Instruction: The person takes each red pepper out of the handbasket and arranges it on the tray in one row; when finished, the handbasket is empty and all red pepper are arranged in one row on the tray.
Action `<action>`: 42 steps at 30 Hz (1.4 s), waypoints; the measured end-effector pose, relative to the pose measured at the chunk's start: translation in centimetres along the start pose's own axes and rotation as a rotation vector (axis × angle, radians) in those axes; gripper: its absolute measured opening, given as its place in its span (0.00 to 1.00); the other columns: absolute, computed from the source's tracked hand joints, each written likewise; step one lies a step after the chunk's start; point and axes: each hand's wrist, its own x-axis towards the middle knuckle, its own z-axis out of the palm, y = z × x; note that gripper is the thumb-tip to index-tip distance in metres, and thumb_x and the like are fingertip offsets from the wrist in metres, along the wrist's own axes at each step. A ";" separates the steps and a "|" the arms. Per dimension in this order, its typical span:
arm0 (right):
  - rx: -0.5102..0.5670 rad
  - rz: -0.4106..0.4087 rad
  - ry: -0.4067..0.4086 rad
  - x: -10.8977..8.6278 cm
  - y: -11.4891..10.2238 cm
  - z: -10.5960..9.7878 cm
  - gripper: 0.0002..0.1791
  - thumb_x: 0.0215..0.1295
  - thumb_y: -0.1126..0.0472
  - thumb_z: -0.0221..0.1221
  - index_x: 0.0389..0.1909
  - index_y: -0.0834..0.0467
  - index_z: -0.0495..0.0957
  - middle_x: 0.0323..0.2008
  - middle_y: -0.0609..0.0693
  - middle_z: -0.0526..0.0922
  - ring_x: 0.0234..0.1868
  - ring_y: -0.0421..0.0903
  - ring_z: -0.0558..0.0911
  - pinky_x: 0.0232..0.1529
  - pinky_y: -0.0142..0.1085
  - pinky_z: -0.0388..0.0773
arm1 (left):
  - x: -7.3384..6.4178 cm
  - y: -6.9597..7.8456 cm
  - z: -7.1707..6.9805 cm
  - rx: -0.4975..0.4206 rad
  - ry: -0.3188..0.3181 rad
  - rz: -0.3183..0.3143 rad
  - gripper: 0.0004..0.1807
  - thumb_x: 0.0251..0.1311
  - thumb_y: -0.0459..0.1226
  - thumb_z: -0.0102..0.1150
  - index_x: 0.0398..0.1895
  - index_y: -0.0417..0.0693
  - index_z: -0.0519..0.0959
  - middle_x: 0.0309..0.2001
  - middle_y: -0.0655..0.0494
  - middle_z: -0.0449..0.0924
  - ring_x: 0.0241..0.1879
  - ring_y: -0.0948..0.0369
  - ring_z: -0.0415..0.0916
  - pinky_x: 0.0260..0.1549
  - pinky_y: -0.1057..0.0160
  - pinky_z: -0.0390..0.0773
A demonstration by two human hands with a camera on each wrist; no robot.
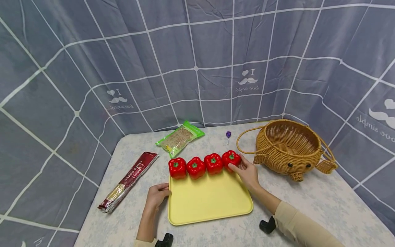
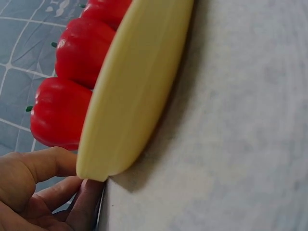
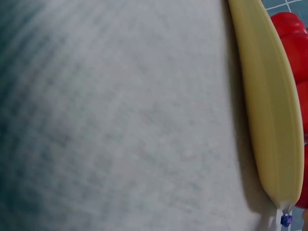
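Note:
Several red bell peppers (image 1: 196, 167) with green stems stand in a row along the far side of a yellow tray (image 1: 210, 202). At the right end of that row, my right hand (image 1: 249, 174) holds the last bell pepper (image 1: 229, 157) between thumb and fingers. My left hand (image 1: 156, 196) grips the tray's left edge. Closer up in the left wrist view, the left hand's fingers (image 2: 53, 163) meet the tray's corner (image 2: 120, 96) near a pepper (image 2: 60, 113). The right wrist view has the tray's side (image 3: 269, 110), with the right hand almost wholly out of frame.
A wicker basket (image 1: 262, 163) with an animal face stands at the right. A purple lollipop (image 1: 228, 134) lies behind the peppers. Behind them too is a green-edged clear packet (image 1: 181, 139). To the left lies a long dark red package (image 1: 131, 180). A tiled-pattern curtain (image 1: 213, 82) backs the table.

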 end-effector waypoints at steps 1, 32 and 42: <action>-0.005 0.003 -0.004 0.0 0.0 0.0 0.51 0.53 0.45 0.70 0.73 0.60 0.57 0.74 0.51 0.60 0.72 0.46 0.63 0.64 0.30 0.65 | 0.0 0.0 -0.1 0.004 -0.005 -0.002 0.21 0.49 0.23 0.61 0.51 0.25 0.78 0.41 0.38 0.84 0.34 0.63 0.81 0.34 0.66 0.82; 0.107 -0.130 -0.039 -1.8 -3.7 -1.3 0.45 0.56 0.53 0.69 0.72 0.61 0.59 0.73 0.53 0.61 0.73 0.47 0.62 0.63 0.26 0.65 | 0.7 -0.6 -11.6 0.776 0.521 -0.145 0.31 0.58 0.42 0.55 0.55 0.23 0.63 0.49 0.20 0.67 0.50 0.23 0.67 0.46 0.28 0.68; 0.097 -0.139 -0.007 -1.9 -4.1 -2.3 0.43 0.58 0.56 0.68 0.72 0.62 0.60 0.72 0.54 0.63 0.72 0.47 0.64 0.63 0.26 0.66 | 0.7 -0.9 -10.7 0.788 0.551 -0.020 0.37 0.62 0.46 0.54 0.58 0.19 0.62 0.52 0.19 0.65 0.54 0.26 0.63 0.48 0.29 0.65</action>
